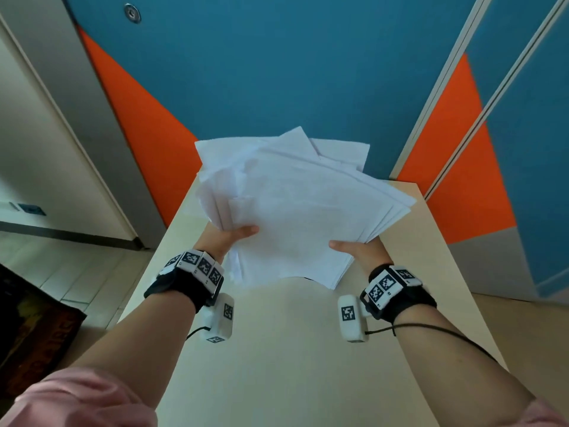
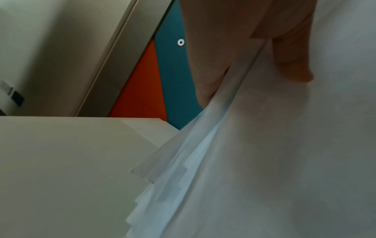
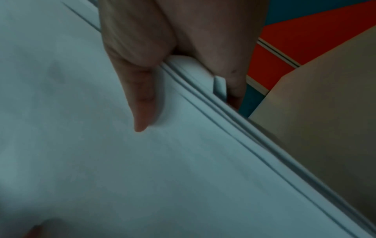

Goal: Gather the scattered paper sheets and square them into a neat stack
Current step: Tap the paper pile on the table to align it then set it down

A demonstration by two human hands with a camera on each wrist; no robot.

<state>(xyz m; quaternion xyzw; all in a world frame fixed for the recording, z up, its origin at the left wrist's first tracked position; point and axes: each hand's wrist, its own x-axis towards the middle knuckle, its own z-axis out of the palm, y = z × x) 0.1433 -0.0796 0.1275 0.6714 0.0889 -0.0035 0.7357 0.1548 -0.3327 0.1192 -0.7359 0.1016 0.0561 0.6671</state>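
Note:
A loose bundle of white paper sheets (image 1: 295, 204) is held up above the beige table (image 1: 277, 349), its edges fanned and uneven. My left hand (image 1: 231, 237) pinches the bundle's left side, thumb on top and fingers hidden underneath. My right hand (image 1: 354, 249) grips the right side the same way. In the left wrist view the staggered sheets (image 2: 264, 161) hang under my left hand's thumb (image 2: 291, 61). In the right wrist view my right hand's thumb (image 3: 142, 103) presses on the top sheet (image 3: 101, 161) and the layered edges run diagonally beside it.
A blue and orange wall panel (image 1: 277, 72) rises behind the table's far edge. Another blue and orange panel (image 1: 480, 180) stands to the right. Tiled floor (image 1: 77, 272) and a dark object (image 1: 34, 334) lie to the left of the table.

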